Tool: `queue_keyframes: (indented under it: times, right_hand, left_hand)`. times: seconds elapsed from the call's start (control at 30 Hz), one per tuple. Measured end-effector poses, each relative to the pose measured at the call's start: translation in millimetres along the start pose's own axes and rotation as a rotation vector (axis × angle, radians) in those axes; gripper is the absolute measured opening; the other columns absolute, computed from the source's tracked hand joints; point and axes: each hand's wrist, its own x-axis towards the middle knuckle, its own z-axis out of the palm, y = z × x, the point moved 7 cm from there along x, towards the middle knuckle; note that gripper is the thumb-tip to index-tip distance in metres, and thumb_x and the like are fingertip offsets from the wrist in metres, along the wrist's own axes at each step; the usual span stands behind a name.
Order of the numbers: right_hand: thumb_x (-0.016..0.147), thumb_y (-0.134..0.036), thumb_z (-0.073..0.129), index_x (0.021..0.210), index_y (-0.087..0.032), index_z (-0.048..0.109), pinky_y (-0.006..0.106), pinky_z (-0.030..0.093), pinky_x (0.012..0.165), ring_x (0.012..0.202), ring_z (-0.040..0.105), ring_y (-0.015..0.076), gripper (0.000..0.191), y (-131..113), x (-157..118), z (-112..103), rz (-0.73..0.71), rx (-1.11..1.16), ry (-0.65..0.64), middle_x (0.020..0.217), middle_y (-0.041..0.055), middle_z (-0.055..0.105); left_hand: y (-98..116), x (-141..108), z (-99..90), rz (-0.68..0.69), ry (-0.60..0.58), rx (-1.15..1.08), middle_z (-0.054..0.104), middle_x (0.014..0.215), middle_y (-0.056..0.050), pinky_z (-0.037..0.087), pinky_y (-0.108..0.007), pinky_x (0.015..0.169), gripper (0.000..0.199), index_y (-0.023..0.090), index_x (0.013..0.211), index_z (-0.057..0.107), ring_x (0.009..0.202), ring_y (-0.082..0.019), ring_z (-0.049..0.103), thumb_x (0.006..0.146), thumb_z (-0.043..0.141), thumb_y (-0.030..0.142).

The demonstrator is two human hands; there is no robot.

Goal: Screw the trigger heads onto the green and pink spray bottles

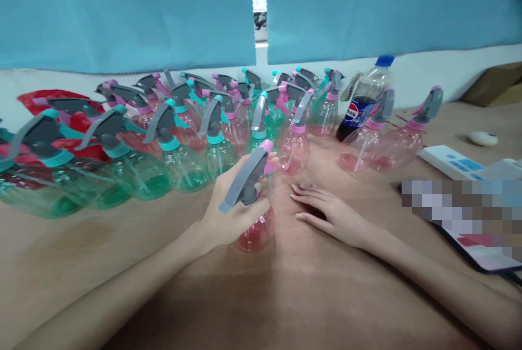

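Observation:
My left hand (228, 203) is wrapped round the neck of a pink spray bottle (256, 233) with a grey trigger head and pink nozzle. That bottle stands upright on the wooden table (196, 295), near its middle. To its right, my right hand (326, 211) lies on the tabletop with its fingers stretched out, holding nothing. Just beyond the hands stands another pink spray bottle (292, 151). A row of green spray bottles (142, 173) with turquoise collars runs off to the left. Part of the held bottle's neck is hidden by my fingers.
Many more pink and green bottles crowd the back, by a blue curtain (122, 13). Right of them stand a cola bottle (359, 108) and two pink spray bottles (397, 146). Farther right are a white device (452, 161), a blurred-out tablet-like thing (468, 247) and a cardboard box (495, 83).

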Motion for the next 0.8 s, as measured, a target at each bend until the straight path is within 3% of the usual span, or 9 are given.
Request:
queue_keyframes:
  times: [0.13,0.27,0.47,0.8]
  right_hand:
    - [0.095,-0.045,0.049,0.133,-0.021,0.055,0.050,0.037,0.111,0.133,0.047,0.0264,0.045,0.0,-0.2,-0.3,0.009,0.001,-0.007,0.142,0.0082,0.053]
    - [0.095,-0.045,0.049,0.133,-0.020,0.055,0.049,0.036,0.112,0.133,0.046,0.0260,0.046,-0.1,0.0,-0.1,0.013,-0.003,-0.012,0.142,0.0083,0.053]
    - [0.095,-0.046,0.049,0.133,-0.020,0.055,0.049,0.036,0.112,0.133,0.046,0.0258,0.046,-0.7,0.1,0.1,0.003,0.001,-0.003,0.142,0.0086,0.053]
    - [0.095,-0.046,0.049,0.134,-0.021,0.055,0.049,0.035,0.112,0.134,0.045,0.0257,0.046,0.4,0.1,0.7,0.004,0.005,-0.009,0.143,0.0079,0.052]
  left_hand:
    - [-1.3,-0.3,3.6,0.039,0.003,-0.130,0.063,0.080,0.002,0.055,-0.028,0.073,0.052,0.020,0.119,0.055,0.052,-0.010,0.052,0.068,0.050,0.016]
    - [-0.9,0.3,2.7,0.054,0.019,-0.142,0.065,0.101,-0.001,0.055,-0.028,0.075,0.051,0.022,0.117,0.057,0.068,-0.013,0.061,0.067,0.051,0.013]
    - [-0.8,0.5,2.4,0.043,0.013,-0.143,0.058,0.079,0.002,0.051,-0.026,0.063,0.041,0.021,0.106,0.057,0.058,-0.012,0.052,0.067,0.050,0.013]
    - [0.5,2.0,1.9,0.026,0.016,-0.146,0.052,0.072,0.004,0.044,-0.024,0.056,0.031,0.021,0.099,0.055,0.054,-0.010,0.045,0.068,0.050,0.015]
